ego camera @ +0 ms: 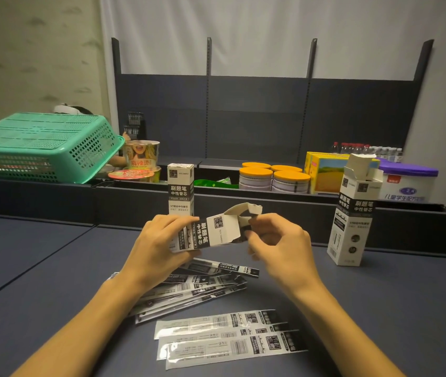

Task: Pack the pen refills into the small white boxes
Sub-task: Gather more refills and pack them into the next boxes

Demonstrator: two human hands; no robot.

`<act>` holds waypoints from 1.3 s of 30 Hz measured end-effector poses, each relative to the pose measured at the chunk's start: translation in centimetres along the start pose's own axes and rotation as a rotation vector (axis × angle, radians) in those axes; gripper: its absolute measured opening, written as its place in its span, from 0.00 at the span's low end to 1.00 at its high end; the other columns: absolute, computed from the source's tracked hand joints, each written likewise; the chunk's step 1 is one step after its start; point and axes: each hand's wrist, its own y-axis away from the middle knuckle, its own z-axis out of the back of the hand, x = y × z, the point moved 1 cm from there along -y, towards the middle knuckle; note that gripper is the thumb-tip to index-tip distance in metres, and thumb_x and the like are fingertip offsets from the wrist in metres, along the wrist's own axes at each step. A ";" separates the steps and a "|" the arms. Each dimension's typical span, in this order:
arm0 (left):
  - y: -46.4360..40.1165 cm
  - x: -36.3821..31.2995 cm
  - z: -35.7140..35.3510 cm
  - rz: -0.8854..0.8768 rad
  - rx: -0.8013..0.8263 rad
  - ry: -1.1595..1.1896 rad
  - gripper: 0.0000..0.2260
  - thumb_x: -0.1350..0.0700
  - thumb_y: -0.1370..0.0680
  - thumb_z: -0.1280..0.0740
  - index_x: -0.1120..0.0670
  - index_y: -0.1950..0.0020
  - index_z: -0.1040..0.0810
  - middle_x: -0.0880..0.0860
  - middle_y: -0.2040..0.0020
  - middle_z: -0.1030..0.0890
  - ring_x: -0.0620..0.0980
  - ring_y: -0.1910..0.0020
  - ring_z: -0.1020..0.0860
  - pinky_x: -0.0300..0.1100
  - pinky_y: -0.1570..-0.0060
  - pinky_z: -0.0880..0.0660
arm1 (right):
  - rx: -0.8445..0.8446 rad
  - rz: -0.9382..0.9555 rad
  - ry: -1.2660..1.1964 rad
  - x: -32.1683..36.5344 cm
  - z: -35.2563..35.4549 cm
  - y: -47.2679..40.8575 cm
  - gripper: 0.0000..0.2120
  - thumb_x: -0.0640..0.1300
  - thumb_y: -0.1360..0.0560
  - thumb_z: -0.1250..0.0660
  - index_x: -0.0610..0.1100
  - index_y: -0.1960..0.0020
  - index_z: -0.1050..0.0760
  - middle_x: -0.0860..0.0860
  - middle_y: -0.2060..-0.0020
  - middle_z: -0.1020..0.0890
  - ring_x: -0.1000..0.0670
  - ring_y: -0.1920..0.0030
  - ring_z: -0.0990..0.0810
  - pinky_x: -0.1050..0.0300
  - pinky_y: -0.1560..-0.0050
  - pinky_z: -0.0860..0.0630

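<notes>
Above the middle of the table, the left hand holds a small white box on its side, fingers closed around its body. The right hand pinches the open flap at the box's right end between thumb and fingers. Under the hands lies a fanned pile of refill packets, and nearer the front edge lie three more packets side by side. A closed box stands upright at the far edge, just behind the left hand. An open box stands upright toward the right side. Beyond the far edge are a green basket and orange-lidded cans.
</notes>
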 end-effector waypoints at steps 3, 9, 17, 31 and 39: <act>-0.1 -0.1 0.0 -0.008 0.007 0.004 0.31 0.56 0.37 0.19 0.53 0.36 0.25 0.52 0.43 0.20 0.50 0.44 0.26 0.48 0.48 0.28 | 0.007 -0.022 0.013 -0.2 0.1 0.0 0.07 0.37 0.26 0.29 0.44 0.49 0.19 0.51 0.66 0.16 0.52 0.66 0.17 0.56 0.64 0.18; -0.1 -0.2 -0.1 -0.028 0.027 0.002 0.31 0.56 0.38 0.19 0.53 0.37 0.24 0.52 0.43 0.20 0.47 0.44 0.28 0.47 0.49 0.28 | 0.114 -0.038 -0.021 0.1 -0.2 0.3 0.09 0.39 0.25 0.29 0.50 0.48 0.19 0.53 0.62 0.15 0.51 0.64 0.16 0.58 0.64 0.18; -0.1 -0.2 0.0 -0.001 0.011 -0.003 0.31 0.56 0.37 0.19 0.54 0.36 0.24 0.53 0.43 0.20 0.53 0.44 0.25 0.50 0.49 0.26 | 0.056 -0.035 -0.002 0.3 0.1 0.1 0.09 0.37 0.26 0.30 0.51 0.55 0.18 0.52 0.66 0.16 0.51 0.66 0.17 0.56 0.63 0.18; -0.1 -0.4 -0.1 -0.041 0.021 0.010 0.32 0.56 0.39 0.18 0.53 0.37 0.24 0.52 0.45 0.20 0.47 0.45 0.28 0.50 0.50 0.24 | 0.006 -0.021 0.028 0.6 -0.5 0.7 0.08 0.36 0.27 0.28 0.48 0.53 0.16 0.56 0.64 0.15 0.54 0.65 0.18 0.56 0.64 0.18; -0.3 -0.7 -0.2 -0.074 0.015 -0.009 0.32 0.57 0.41 0.18 0.55 0.39 0.23 0.53 0.47 0.19 0.47 0.47 0.28 0.47 0.51 0.26 | 0.047 -0.132 0.072 0.3 -0.7 0.6 0.04 0.42 0.28 0.26 0.46 0.53 0.16 0.61 0.68 0.18 0.61 0.69 0.20 0.69 0.70 0.26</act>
